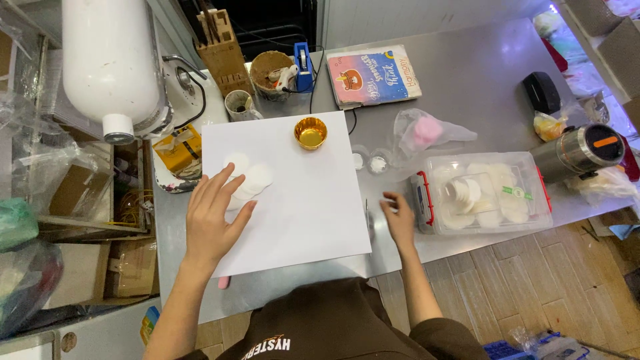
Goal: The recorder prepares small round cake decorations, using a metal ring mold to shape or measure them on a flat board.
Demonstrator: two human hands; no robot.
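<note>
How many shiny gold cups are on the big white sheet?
1. The gold cup stands near the far edge of the white sheet, beyond the left hand. No others show.

A single head-worn camera looks steeply down from just above the person's chest, close to the steel counter (pixel 467 73), which fills the middle of the frame; tiled floor shows at lower right.

Steel worktable (pixel 467 73), wood-plank floor (pixel 533 293)
</note>
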